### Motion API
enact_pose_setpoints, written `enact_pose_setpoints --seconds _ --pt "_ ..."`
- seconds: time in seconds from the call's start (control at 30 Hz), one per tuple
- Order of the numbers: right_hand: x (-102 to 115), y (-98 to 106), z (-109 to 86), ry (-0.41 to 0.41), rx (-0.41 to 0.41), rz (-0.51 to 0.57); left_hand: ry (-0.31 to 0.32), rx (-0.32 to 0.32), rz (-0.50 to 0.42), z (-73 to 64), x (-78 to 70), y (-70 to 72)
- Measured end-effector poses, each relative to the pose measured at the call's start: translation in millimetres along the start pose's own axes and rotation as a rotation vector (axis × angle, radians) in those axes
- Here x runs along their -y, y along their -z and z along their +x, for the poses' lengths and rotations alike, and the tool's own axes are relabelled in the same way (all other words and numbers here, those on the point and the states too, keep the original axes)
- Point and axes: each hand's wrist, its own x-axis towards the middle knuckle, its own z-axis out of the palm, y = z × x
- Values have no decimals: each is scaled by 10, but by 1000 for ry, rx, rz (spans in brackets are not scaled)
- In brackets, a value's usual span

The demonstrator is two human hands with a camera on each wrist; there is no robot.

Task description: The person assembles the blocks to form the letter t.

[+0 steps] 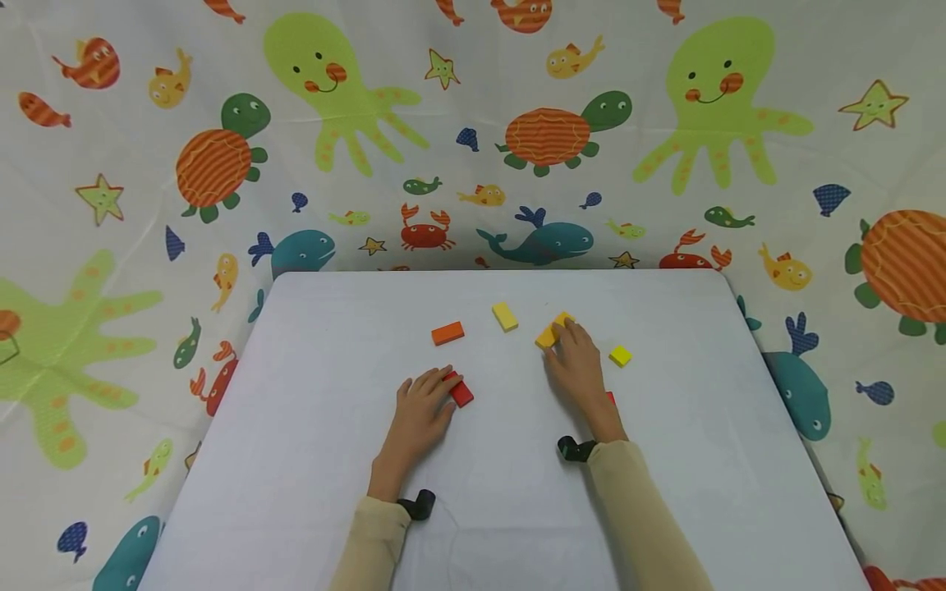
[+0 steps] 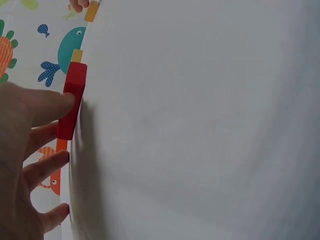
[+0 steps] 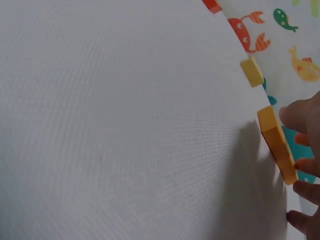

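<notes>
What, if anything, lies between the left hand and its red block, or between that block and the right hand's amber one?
Nothing visible: the left hand touches the red block, and only bare white tabletop separates that block from the amber block at the right hand.

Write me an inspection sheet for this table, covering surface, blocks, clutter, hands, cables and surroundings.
Surface: white, woven-looking tabletop, shadowed near the hands.
Blocks: orange rectangular block, pale yellow rectangular block and bright yellow squarish block lie apart; a red piece is mostly hidden behind the right hand.
Clutter: nothing seen.
Left hand: pinches a red rectangular block; black wrist device.
Right hand: touches an amber rectangular block, grip unclear; another black device.
Cables: nothing clearly seen.
Surroundings: white cloth backdrop printed with sea animals.
</notes>
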Motion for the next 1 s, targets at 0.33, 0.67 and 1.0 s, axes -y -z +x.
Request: enact_pose_setpoints --seconds 0.33,0.67,1.0 --pt "67 18 -19 -53 33 -14 1 -10 7 -3 -37 11" --pt "66 8 19 -64 25 -22 10 -5 15 10 -52 15" --pt "59 -26 7 -53 11 6 19 8 42 19 -65 28"
